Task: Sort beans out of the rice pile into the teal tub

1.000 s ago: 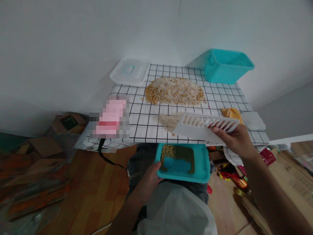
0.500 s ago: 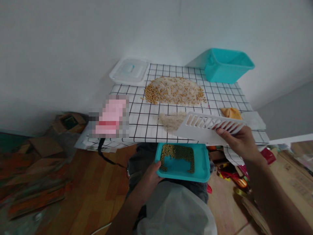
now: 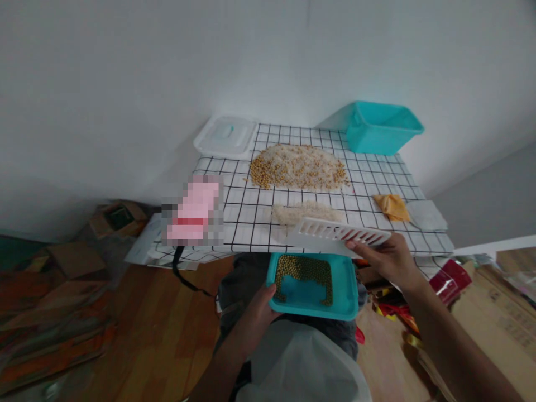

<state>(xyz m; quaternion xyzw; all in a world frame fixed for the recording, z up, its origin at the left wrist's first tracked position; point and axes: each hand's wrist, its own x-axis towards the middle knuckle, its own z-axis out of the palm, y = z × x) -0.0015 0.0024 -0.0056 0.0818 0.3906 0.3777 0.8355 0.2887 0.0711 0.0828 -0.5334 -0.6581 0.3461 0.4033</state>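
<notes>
My left hand [image 3: 263, 306] is closed on the left rim of a shallow turquoise tray [image 3: 350, 287], held below the table's front edge above my lap. Small round green beans [image 3: 307, 267] lie in it, along its back and sides. In my right hand [image 3: 387, 261] is a white slotted plastic board [image 3: 314, 239], thumb on the near face, fingers behind. The board stands on edge at the table's front, its lower part close to the tray. Right behind it spreads a thin pile of pale fine grains [image 3: 288, 213]. Farther back is a larger pile of yellow beans mixed with whitish grains [image 3: 299, 167].
On the checked tablecloth [image 3: 243, 204] stand a turquoise bin [image 3: 372, 134] at back right and a clear lidded box [image 3: 226, 137] at back left. A yellow cloth [image 3: 392, 206] lies right, a blurred pink item [image 3: 195, 209] left. Cardboard boxes [image 3: 75, 254] crowd the floor.
My right hand has moved the slotted board left and slightly toward me, tilting it more. The whole view has shifted a little. My left hand still holds the tray.
</notes>
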